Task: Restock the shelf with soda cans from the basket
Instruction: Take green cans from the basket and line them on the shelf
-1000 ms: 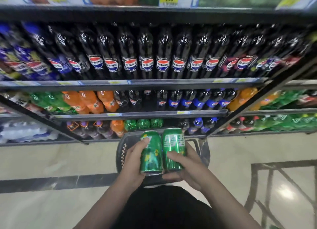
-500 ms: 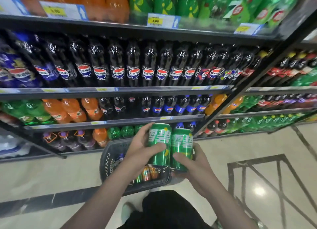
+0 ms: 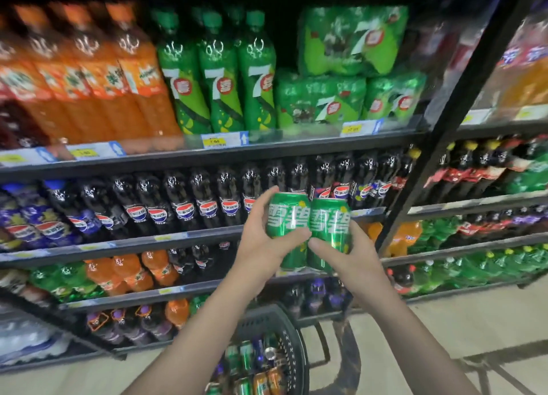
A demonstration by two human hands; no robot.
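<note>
Two green soda cans with white lettering are held upright side by side in front of the shelving. My left hand (image 3: 261, 243) grips the left green can (image 3: 289, 217); my right hand (image 3: 351, 257) grips the right green can (image 3: 330, 225). The cans touch each other at about the height of the dark cola bottle shelf (image 3: 189, 157). Below my forearms, on the floor, stands the dark basket (image 3: 292, 335) with several more cans in it, green, orange and blue.
The top shelf carries orange bottles (image 3: 98, 77), green bottles (image 3: 219, 77) and green wrapped can packs (image 3: 350, 68). Lower shelves are full of dark, orange and green bottles. A black upright post (image 3: 444, 128) divides the shelving on the right. Pale tiled floor (image 3: 444, 335) lies below.
Both hands have risen with the two green cans, from just above the basket to the height of the cola shelf. The view has tilted up, bringing the top shelf into sight.
</note>
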